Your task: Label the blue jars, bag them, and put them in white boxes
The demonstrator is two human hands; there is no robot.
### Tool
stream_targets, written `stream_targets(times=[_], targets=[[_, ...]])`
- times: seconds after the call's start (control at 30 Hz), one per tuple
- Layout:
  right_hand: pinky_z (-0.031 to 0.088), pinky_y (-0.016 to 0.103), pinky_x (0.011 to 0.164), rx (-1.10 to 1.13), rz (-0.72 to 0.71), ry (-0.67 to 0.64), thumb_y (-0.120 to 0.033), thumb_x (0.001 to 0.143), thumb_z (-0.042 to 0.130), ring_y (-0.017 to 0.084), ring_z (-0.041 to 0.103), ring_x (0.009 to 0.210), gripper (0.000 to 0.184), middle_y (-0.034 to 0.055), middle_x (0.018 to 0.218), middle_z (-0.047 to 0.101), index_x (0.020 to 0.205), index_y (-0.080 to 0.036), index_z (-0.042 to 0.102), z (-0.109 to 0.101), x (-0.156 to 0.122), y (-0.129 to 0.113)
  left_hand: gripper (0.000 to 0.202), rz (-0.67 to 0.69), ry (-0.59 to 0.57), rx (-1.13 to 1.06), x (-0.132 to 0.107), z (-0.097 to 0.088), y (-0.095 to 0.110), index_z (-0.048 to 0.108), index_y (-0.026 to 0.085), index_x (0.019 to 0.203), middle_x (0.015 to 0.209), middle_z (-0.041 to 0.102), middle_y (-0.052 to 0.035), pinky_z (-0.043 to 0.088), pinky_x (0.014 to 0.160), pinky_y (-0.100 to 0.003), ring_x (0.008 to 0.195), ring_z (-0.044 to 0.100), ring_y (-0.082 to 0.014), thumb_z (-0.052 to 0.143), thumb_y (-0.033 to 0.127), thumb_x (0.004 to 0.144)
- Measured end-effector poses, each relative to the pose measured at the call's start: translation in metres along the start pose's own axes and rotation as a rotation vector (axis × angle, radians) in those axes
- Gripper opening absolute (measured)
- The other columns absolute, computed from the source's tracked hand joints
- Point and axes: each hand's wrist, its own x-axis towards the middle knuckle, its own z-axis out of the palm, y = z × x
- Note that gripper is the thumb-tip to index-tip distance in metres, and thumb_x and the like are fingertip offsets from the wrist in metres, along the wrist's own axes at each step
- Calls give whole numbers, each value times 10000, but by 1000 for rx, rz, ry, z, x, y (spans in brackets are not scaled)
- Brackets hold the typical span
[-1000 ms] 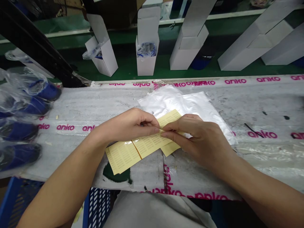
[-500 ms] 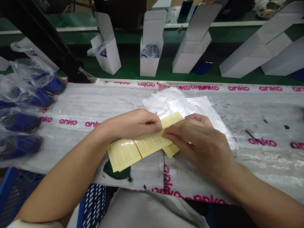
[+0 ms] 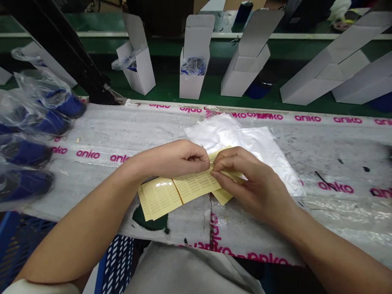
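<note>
Yellow label sheets (image 3: 196,183) printed with rows of small text lie overlapping on the table, slanting up to the right. My left hand (image 3: 191,157) is closed at the upper edge of the top sheet, thumb and fingers pinched on it. Just to its right, my right hand (image 3: 245,169) is also in a pinch over the sheet, its fingertips almost meeting the left ones. Whatever is between the right fingertips is too small to make out. White plastic bags (image 3: 260,143) lie flat behind and partly under my right hand.
Open white boxes (image 3: 194,83) stand along a green conveyor (image 3: 168,90) beyond the table, some with bagged blue items inside. More bagged blue items (image 3: 27,151) sit at the left. A black post (image 3: 70,61) rises at the back left; a blue crate (image 3: 118,261) is below the front edge.
My right hand has turned and its fingers have curled up more, covering more of the sheet's right end. My left hand and the sheets have stayed nearly in place.
</note>
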Motion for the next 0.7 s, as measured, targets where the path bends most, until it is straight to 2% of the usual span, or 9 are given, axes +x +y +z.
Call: stream_targets(times=[0.13, 0.23, 0.4, 0.7], targets=[[523, 332, 756, 88, 56, -37, -175, 950, 597, 197, 646, 894, 98, 45, 963, 660, 884, -238, 631, -3, 3, 0, 182, 28, -15, 23, -1, -1, -1, 722, 180, 943, 675, 517, 36, 325, 520, -228, 579, 426, -97, 612, 315, 893], [512, 322, 740, 126, 85, -53, -173, 950, 596, 188, 638, 860, 110, 32, 934, 665, 866, -238, 626, -3, 4, -1, 160, 36, 34, 40, 1, 3, -4, 725, 193, 940, 729, 573, 32, 342, 543, -232, 621, 465, -103, 677, 308, 838], [495, 318, 732, 208, 120, -79, -164, 939, 600, 181, 628, 846, 117, 21, 911, 658, 851, -237, 626, -2, 5, 1, 125, 5, 77, 68, 6, 11, -7, 716, 203, 898, 785, 635, 21, 371, 572, -245, 674, 543, -124, 626, 232, 817], [471, 331, 759, 362, 255, -160, -215, 931, 607, 192, 607, 895, 109, 29, 925, 642, 832, -224, 653, -5, 7, 2, 79, 13, 39, 105, 7, 10, -3, 668, 183, 828, 794, 634, 11, 381, 591, -249, 686, 540, -124, 594, 212, 832]])
